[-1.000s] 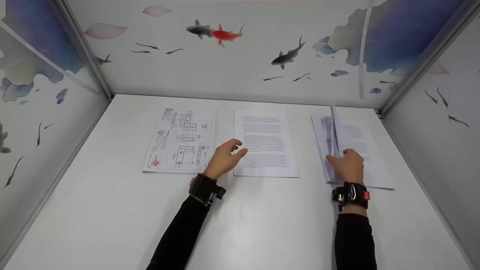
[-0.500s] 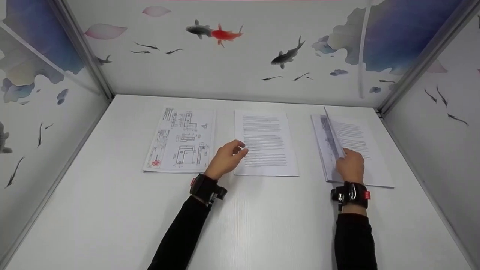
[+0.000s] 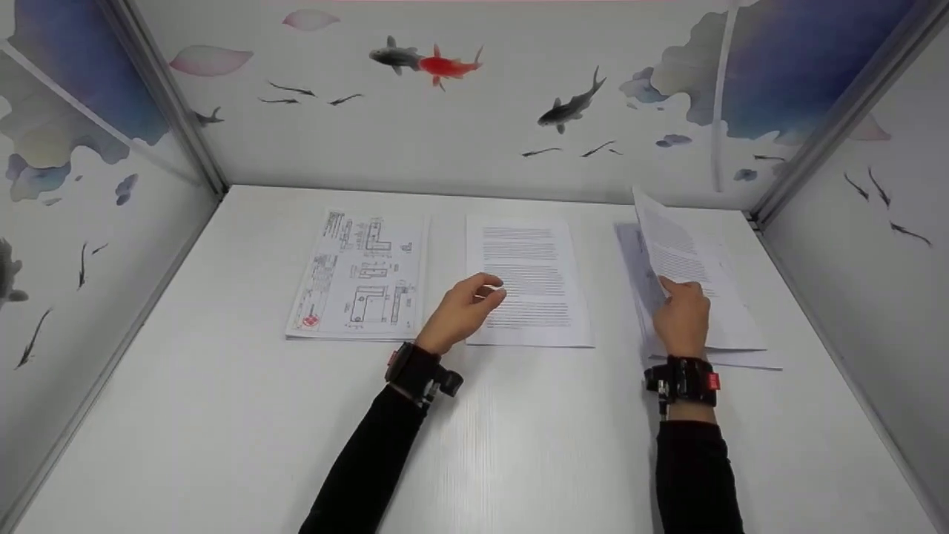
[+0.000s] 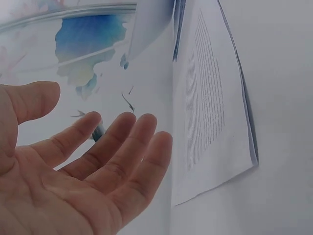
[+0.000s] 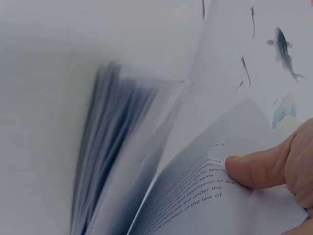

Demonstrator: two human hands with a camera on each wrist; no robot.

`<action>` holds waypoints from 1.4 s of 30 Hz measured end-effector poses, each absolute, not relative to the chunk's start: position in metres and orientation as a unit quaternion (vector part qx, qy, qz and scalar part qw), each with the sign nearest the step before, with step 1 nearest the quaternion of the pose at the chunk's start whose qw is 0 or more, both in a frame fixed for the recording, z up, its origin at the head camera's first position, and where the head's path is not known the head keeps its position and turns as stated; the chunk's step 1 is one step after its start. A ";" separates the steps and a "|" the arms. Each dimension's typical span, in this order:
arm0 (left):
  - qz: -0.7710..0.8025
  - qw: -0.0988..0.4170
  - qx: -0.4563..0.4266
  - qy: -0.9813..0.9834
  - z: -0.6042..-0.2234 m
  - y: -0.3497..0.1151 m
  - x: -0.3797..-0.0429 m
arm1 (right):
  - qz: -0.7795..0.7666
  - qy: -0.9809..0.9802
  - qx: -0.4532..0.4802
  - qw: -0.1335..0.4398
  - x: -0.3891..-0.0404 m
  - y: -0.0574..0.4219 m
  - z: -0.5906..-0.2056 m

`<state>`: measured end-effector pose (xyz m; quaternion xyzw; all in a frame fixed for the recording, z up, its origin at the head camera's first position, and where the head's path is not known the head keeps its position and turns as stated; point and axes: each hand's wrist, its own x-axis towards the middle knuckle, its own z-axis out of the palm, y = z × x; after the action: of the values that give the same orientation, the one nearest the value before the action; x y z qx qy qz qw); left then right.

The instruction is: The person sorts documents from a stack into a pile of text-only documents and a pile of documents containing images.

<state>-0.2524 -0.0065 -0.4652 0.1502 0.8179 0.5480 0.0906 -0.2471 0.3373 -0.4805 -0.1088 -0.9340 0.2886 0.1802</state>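
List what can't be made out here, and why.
Head: wording on middle paper, too small.
Head: part of that paper's left edge, behind left hand.
Right wrist: right hand pinching lifted sheet, cut off by right edge.
Right wrist: sheet count of rightmost stack, blurred.

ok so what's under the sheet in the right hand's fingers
More paper shows past the bottom edge of the raised sheet. What is printed beneath, and how many sheets lie there, is covered.
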 end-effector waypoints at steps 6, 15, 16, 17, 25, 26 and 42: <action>0.596 0.115 0.151 0.780 -0.468 0.006 -0.252 | 0.284 -0.938 -0.071 0.185 -0.250 0.304 -0.471; 0.653 0.128 0.150 0.731 -0.467 0.019 -0.252 | 0.264 -0.942 -0.011 0.205 -0.241 0.244 -0.455; 0.664 0.127 0.150 0.722 -0.466 0.020 -0.252 | 0.258 -0.944 -0.003 0.208 -0.239 0.237 -0.454; 0.675 0.126 0.150 0.712 -0.465 0.021 -0.252 | 0.252 -0.945 0.008 0.210 -0.237 0.229 -0.454; 0.769 0.114 0.123 0.617 -0.459 0.029 -0.250 | 0.220 -0.938 0.099 0.248 -0.222 0.179 -0.461; 0.778 0.109 0.122 0.607 -0.458 0.029 -0.250 | 0.217 -0.936 0.110 0.254 -0.221 0.175 -0.462; 0.799 0.043 0.050 0.598 -0.465 0.009 -0.258 | 0.264 -0.933 0.132 0.205 -0.224 0.167 -0.465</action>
<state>-0.2583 0.0093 -0.4651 0.0496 0.5983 0.7985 0.0435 -0.2238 0.1671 -0.4652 0.1323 -0.9332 0.2641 0.2047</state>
